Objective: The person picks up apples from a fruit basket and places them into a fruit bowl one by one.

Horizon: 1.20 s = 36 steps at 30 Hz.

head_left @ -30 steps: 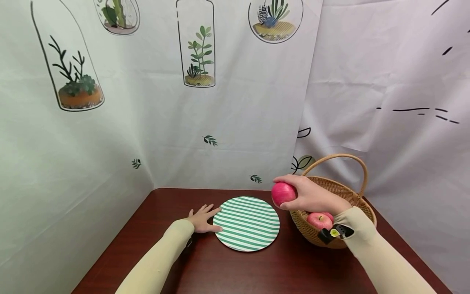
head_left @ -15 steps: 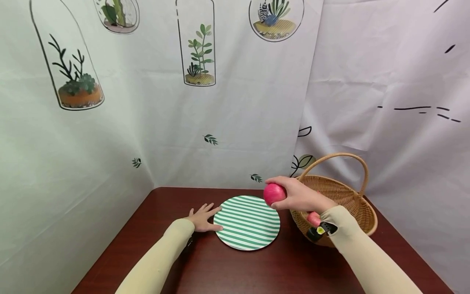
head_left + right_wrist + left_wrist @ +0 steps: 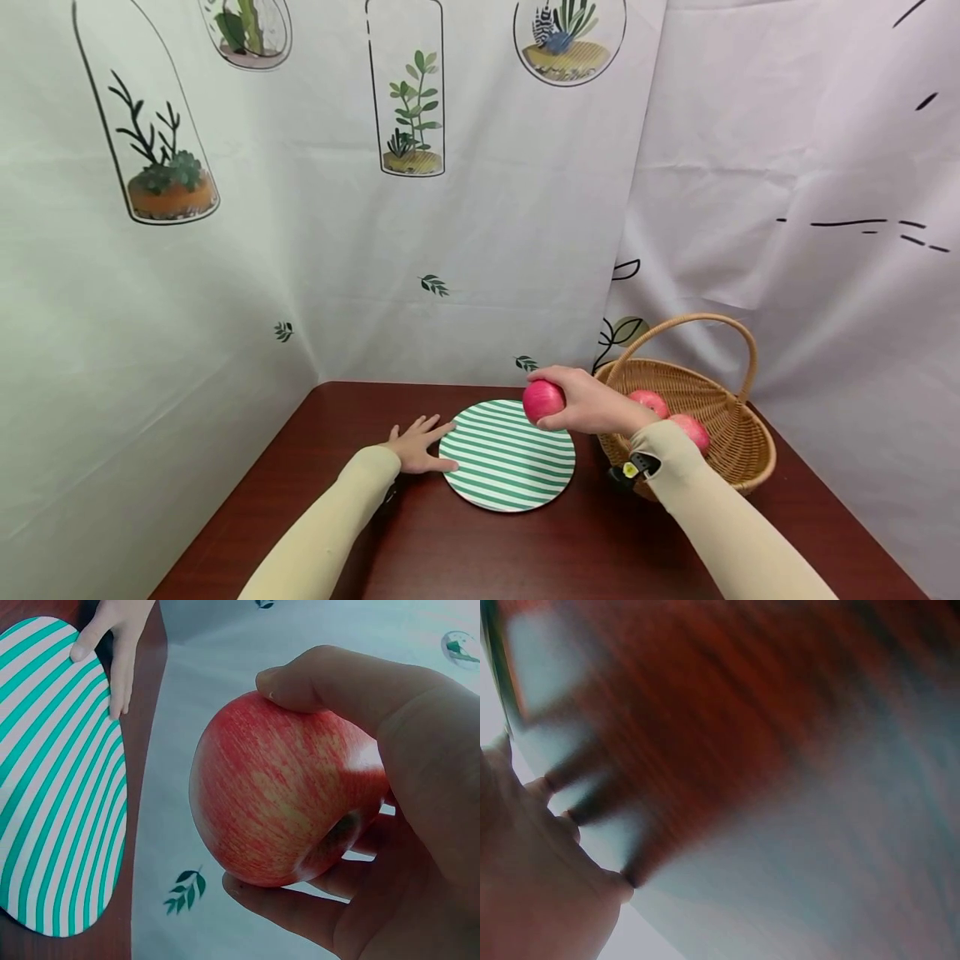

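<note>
My right hand (image 3: 588, 402) holds a red apple (image 3: 543, 401) between thumb and fingers, raised above the back right of a round green-and-white striped placemat (image 3: 507, 467). In the right wrist view the apple (image 3: 285, 787) shows red and yellow streaks, with its hollow end toward the palm. My left hand (image 3: 415, 446) lies spread on the table at the placemat's left edge, thumb and a fingertip on its rim. The left wrist view has the left hand (image 3: 540, 862) with fingertips down on the glossy tabletop. Two more apples (image 3: 648, 404) lie in a wicker basket, partly behind the right arm.
The wicker basket (image 3: 759, 467) with a tall arched handle (image 3: 697, 317) stands at the right of the dark red-brown table (image 3: 525, 558). Printed fabric (image 3: 480, 250) hangs behind and along both sides of the table.
My right hand has carried the apple left, from beside the basket to over the placemat's back right edge. More of the basket's apples now show. The left hand stays put.
</note>
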Each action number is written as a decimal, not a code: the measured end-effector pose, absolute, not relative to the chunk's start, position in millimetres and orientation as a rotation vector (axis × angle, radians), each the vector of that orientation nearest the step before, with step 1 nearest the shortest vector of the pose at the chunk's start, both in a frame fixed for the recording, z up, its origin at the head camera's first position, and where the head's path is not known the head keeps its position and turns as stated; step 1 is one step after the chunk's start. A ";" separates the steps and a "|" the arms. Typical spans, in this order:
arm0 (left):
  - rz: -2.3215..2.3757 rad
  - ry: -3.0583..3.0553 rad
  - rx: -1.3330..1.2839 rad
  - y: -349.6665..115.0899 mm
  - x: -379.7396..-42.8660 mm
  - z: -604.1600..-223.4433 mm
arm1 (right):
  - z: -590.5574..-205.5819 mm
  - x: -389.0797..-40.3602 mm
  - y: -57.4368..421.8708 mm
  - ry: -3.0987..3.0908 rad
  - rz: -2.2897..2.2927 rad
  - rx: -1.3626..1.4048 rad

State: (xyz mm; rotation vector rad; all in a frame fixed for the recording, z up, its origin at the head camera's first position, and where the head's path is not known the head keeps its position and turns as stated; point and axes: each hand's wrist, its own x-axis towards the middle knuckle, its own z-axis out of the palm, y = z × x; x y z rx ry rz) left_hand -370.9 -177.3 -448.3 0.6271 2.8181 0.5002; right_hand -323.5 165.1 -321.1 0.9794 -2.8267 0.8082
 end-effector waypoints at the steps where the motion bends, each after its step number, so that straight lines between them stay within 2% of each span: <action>1: 0.500 2.819 0.629 -177.2 -371.1 -448.2 | -321.9 -324.3 163.8 -2.826 0.804 0.979; 36: 0.490 2.818 0.614 -177.1 -374.9 -451.1 | -352.3 -362.7 133.5 -2.898 0.945 0.903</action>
